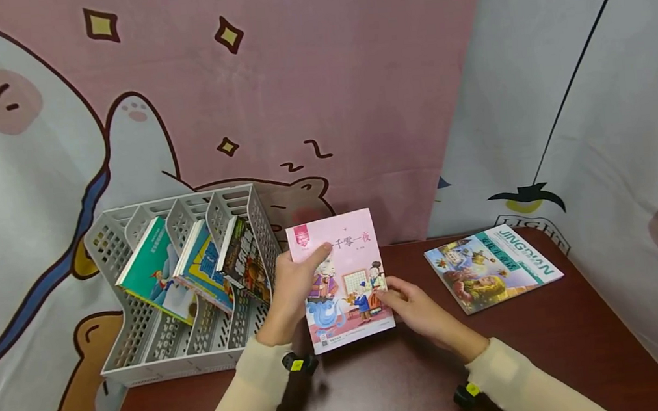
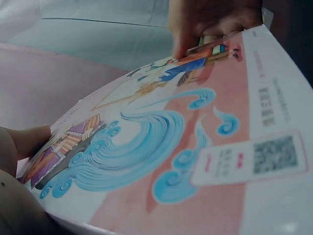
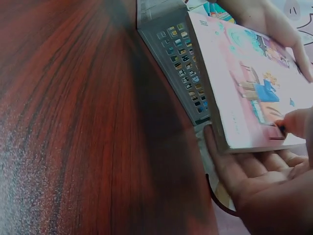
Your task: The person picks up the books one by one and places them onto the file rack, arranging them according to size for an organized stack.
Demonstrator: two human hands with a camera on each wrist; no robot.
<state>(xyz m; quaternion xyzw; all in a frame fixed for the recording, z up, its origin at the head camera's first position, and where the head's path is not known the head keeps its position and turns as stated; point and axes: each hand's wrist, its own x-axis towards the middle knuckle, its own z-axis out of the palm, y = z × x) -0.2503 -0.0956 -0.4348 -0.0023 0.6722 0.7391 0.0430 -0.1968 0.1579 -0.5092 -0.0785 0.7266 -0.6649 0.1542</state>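
Note:
A pink picture-covered book point(image 1: 341, 276) is held up above the table between both hands, its front cover toward the head camera. My left hand point(image 1: 294, 288) grips its left edge, thumb across the cover and fingers behind. At the lower right edge my right hand point(image 1: 419, 310) pinches it, the thumb on the front. In the right wrist view the fingers point(image 3: 249, 166) lie beneath the book point(image 3: 244, 83). The left wrist view shows the cover point(image 2: 142, 147) close up, with a blue swirl and a QR code.
Left on the table point(image 1: 358, 399) stands a grey slotted file rack point(image 1: 173, 369). It holds a green book point(image 1: 155, 273), a blue-yellow book point(image 1: 205, 268) and a dark book point(image 1: 245, 258), all leaning. Another book point(image 1: 493, 266) lies flat at the right, before a patterned cloth backdrop point(image 1: 343, 100).

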